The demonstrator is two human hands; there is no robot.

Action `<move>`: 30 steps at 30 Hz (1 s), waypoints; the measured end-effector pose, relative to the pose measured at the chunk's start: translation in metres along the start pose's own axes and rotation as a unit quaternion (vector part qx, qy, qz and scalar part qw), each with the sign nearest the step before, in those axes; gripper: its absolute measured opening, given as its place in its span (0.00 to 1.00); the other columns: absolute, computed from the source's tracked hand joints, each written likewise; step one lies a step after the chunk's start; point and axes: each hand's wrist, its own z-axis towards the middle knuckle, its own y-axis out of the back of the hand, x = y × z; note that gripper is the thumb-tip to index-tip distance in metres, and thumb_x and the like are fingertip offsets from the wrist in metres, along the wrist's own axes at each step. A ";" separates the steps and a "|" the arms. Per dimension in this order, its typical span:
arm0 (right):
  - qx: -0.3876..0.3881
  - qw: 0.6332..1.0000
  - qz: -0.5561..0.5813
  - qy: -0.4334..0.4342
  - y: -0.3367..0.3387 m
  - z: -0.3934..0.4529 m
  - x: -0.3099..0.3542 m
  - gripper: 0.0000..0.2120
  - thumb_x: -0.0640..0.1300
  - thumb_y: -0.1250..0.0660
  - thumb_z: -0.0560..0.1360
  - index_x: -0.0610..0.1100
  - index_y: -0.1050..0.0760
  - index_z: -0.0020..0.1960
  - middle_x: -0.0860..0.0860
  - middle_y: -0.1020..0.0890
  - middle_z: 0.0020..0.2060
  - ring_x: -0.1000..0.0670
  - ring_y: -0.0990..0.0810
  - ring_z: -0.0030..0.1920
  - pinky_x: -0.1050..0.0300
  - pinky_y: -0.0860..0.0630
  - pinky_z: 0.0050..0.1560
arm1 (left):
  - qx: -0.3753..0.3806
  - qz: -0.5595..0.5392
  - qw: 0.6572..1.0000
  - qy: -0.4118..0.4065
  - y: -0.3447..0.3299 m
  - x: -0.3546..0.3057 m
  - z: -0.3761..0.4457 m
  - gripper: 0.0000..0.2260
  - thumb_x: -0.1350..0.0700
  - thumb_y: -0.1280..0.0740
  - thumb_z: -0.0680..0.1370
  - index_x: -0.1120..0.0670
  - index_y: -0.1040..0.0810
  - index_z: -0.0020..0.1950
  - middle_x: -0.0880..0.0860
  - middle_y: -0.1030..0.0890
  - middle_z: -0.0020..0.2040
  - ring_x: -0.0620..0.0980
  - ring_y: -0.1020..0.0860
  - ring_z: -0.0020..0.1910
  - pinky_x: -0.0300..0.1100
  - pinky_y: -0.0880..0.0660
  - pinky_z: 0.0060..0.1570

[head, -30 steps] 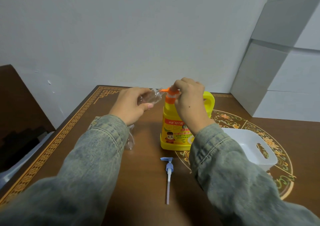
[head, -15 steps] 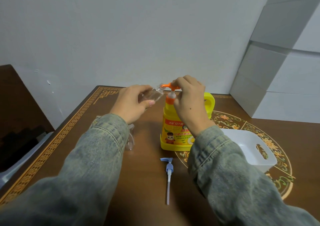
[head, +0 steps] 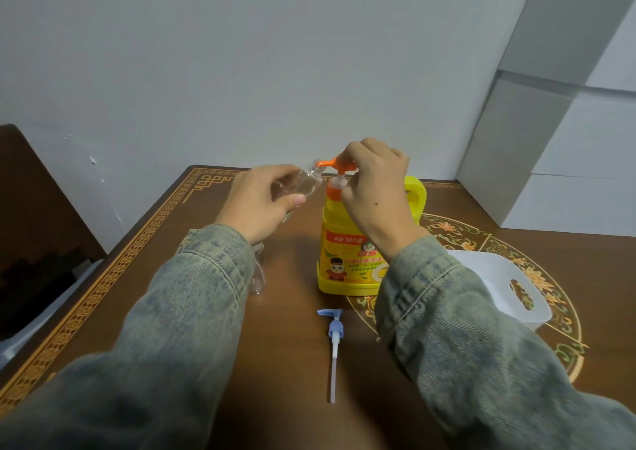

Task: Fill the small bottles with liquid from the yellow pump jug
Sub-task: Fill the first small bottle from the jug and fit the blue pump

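- Yellow plastic pump jug [head: 351, 260] upright near table centre; printed label facing camera, handle at its 3 o'clock side.
- Orange pump head [head: 335, 164] now at top of stroke, white stem exposed above orange collar; fully depressed onto collar a second ago, part-way up half a second ago. Reads as end of return stroke, pump recharged and ready for next press.
- Right hand [head: 373, 191] over pump head from 3 o'clock, fingers curled around its top; thumb position hidden.
- Small clear plastic bottle [head: 303, 184] held tilted at 9 o'clock of pump, open neck touching spout tip; position unchanged over last second. Fill level not readable: clear wall, hand covering most of body.
- Left hand [head: 261, 198] wrapped round bottle body, thumb pressed along underside.
- Judgement: filling of this bottle under way, repeated strokes likely needed; neck must remain on spout or liquid lands on table.
- Second clear small bottle [head: 258, 274] lying at 9 o'clock of jug base, mostly hidden behind left denim sleeve; appears unfilled, cannot confirm.
- Loose blue-and-white pump dispenser with long dip tube [head: 334, 339] flat on table at 6 o'clock of jug, unscrewed from its bottle.
- White plastic basket with cut-out handle [head: 509, 277] at 4 o'clock of jug, partly behind right sleeve.
- Dark wooden table with gold patterned border [head: 165, 229]; white wall behind.
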 end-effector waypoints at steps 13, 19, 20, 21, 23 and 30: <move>-0.044 0.999 0.027 -0.001 -0.013 -0.013 -0.001 0.10 0.31 0.32 0.61 0.43 0.26 0.39 0.48 0.24 0.38 0.44 0.24 0.42 0.57 0.43 0.46 | 0.011 -0.007 1.000 0.000 -0.006 0.009 -0.002 0.19 0.54 0.26 0.73 0.50 0.21 0.63 0.46 0.18 0.53 0.47 0.21 0.53 0.46 0.26 0.61; -0.027 0.998 0.054 -0.009 -0.009 -0.019 0.005 0.07 0.36 0.37 0.61 0.42 0.26 0.39 0.48 0.24 0.39 0.44 0.25 0.43 0.52 0.35 0.50 | 0.004 -0.014 1.000 0.008 -0.009 0.011 -0.006 0.19 0.54 0.26 0.72 0.49 0.21 0.62 0.47 0.17 0.53 0.49 0.20 0.53 0.50 0.25 0.59; -0.029 0.998 0.057 -0.007 -0.006 -0.018 0.005 0.06 0.37 0.36 0.63 0.42 0.26 0.40 0.49 0.24 0.39 0.45 0.25 0.43 0.50 0.33 0.52 | 0.001 -0.019 1.000 0.005 -0.008 0.009 -0.004 0.18 0.54 0.26 0.72 0.49 0.20 0.62 0.47 0.17 0.52 0.49 0.20 0.52 0.49 0.25 0.59; -0.032 0.998 0.061 -0.005 -0.003 -0.014 0.004 0.04 0.39 0.35 0.65 0.43 0.24 0.40 0.49 0.23 0.39 0.46 0.24 0.43 0.48 0.32 0.53 | -0.002 -0.022 1.000 0.001 -0.005 0.006 -0.002 0.17 0.55 0.26 0.72 0.50 0.20 0.61 0.47 0.17 0.51 0.49 0.20 0.51 0.48 0.25 0.59; -0.038 0.996 0.082 -0.007 0.002 -0.006 0.003 0.03 0.42 0.34 0.70 0.44 0.22 0.39 0.51 0.21 0.37 0.48 0.22 0.41 0.45 0.29 0.52 | -0.004 -0.025 1.000 -0.009 0.000 0.001 0.002 0.16 0.56 0.26 0.72 0.51 0.19 0.59 0.48 0.17 0.50 0.49 0.20 0.51 0.47 0.25 0.59; -0.071 0.990 0.119 -0.029 -0.003 0.002 -0.009 0.12 0.48 0.30 0.75 0.43 0.22 0.35 0.50 0.21 0.33 0.49 0.22 0.37 0.42 0.26 0.42 | -0.008 -0.031 0.999 -0.011 0.003 -0.004 0.001 0.17 0.57 0.25 0.72 0.51 0.19 0.60 0.45 0.19 0.48 0.48 0.20 0.51 0.47 0.25 0.60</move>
